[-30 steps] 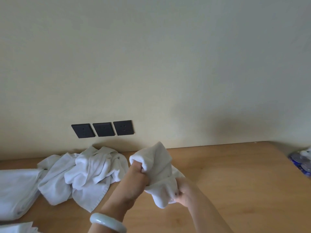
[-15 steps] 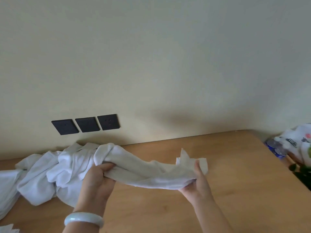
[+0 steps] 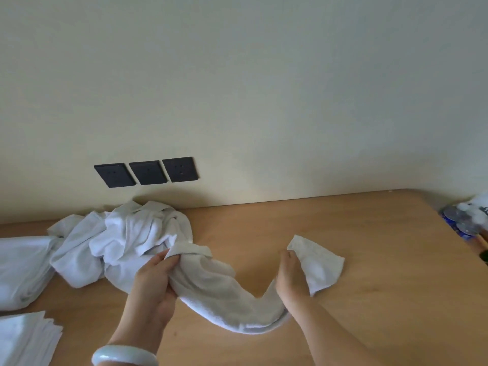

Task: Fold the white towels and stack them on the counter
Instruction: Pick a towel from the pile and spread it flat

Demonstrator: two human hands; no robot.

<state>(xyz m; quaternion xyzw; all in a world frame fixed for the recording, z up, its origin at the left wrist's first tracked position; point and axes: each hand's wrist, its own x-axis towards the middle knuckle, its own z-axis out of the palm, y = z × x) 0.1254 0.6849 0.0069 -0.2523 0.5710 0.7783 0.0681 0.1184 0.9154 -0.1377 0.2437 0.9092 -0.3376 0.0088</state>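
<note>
Obs. 1: One white towel (image 3: 224, 294) is bunched into a rope and sags in a U between both hands, over the front-middle of the table (image 3: 369, 260). Cannot tell whether its low point touches the wood.

Obs. 2: The left grip (image 3: 155, 283) has its fingers curled round one end of the towel, just beside the near-right fringe of the heap (image 3: 126, 241). A pale bangle (image 3: 124, 356) is on that wrist.

Obs. 3: The right grip (image 3: 291, 281) is closed on the other end, a little in from the tip. The free corner fans out beyond it toward the right edge.

Assessment: An end-to-end hold suits drawing the cloth out lengthwise to find its edges. Towel not yet spread, so no fold started on this pc. Next move prob. needs the ends pulled apart and the cloth laid flat.

Layout: The heap of unfolded towels sits at the rear-left, against the wall below the wall sockets (image 3: 148, 172), i.e. the supply. The folded stack (image 3: 23, 336) sits at the front-left corner, apart from the heap, likely so done and undone pcs don't mix.

Misc.: Blurred blue/white items (image 3: 462, 223) at the far right edge, not identifiable.

Risk: The towel end at the left grip lies against the heap and may drag a neighbour along.
</note>
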